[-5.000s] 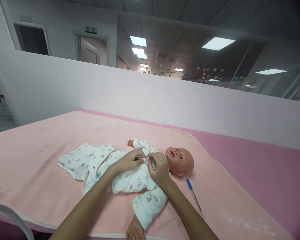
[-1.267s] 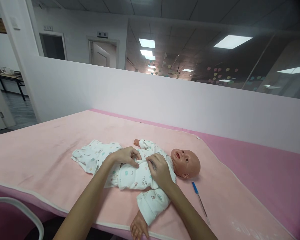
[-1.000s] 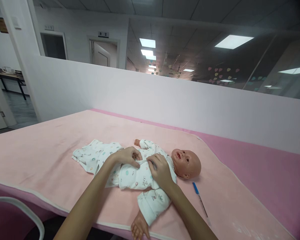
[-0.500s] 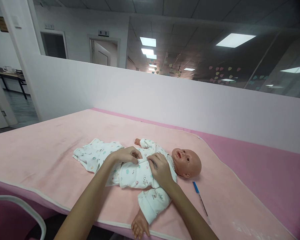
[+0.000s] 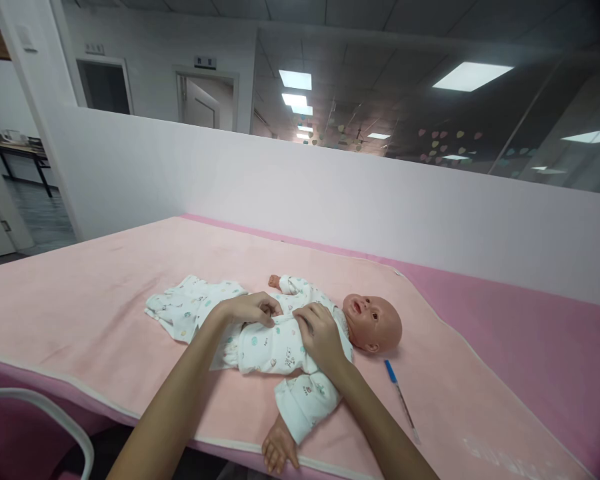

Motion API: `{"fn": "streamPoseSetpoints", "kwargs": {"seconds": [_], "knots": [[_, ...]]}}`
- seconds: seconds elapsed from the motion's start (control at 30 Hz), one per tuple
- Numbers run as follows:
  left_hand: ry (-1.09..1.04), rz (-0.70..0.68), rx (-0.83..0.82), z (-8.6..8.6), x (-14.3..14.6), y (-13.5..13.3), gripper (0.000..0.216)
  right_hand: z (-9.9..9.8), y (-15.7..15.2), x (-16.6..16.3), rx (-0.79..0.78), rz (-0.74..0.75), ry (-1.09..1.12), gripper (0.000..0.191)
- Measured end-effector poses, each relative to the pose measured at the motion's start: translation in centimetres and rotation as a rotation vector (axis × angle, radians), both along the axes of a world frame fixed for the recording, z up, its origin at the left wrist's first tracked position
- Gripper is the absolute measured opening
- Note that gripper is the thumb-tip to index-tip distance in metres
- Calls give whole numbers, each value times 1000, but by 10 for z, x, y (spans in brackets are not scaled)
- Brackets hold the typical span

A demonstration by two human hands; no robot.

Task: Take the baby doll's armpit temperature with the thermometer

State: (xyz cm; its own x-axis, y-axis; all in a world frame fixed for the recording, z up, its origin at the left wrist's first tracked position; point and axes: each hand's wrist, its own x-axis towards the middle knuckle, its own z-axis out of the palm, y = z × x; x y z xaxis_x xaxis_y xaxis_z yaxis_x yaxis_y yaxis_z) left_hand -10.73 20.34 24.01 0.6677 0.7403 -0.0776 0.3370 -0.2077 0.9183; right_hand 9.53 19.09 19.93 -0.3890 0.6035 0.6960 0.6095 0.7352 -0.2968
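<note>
A baby doll (image 5: 377,323) lies on its back, its head to the right. It wears a white printed baby top (image 5: 265,347), and white printed pants (image 5: 185,307) cover its legs at the left. My left hand (image 5: 255,309) is bent over the front of the top, fingers curled and pinching the cloth near the middle edge. Close beside it, my right hand (image 5: 320,330) pinches the same edge nearer the doll's chest. Whether a fastener sits under my fingertips is hidden. One doll hand (image 5: 280,445) reaches the table's near edge.
A pen with a blue cap (image 5: 400,397) lies right of the doll on the pink padded mat (image 5: 105,287). Behind the table runs a low white wall (image 5: 330,193). A curved white metal bar (image 5: 55,413) stands at the lower left.
The view has shifted very slightly. Both hands stay at the front edge of the top, with hardly any visible movement.
</note>
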Motion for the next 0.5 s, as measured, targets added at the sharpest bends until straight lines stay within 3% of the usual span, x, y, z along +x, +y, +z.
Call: {"fn": "streamPoseSetpoints", "kwargs": {"seconds": [0.5], "knots": [[45, 23, 34, -8, -6, 6, 23, -1, 2, 1, -3, 0, 7, 16]]}}
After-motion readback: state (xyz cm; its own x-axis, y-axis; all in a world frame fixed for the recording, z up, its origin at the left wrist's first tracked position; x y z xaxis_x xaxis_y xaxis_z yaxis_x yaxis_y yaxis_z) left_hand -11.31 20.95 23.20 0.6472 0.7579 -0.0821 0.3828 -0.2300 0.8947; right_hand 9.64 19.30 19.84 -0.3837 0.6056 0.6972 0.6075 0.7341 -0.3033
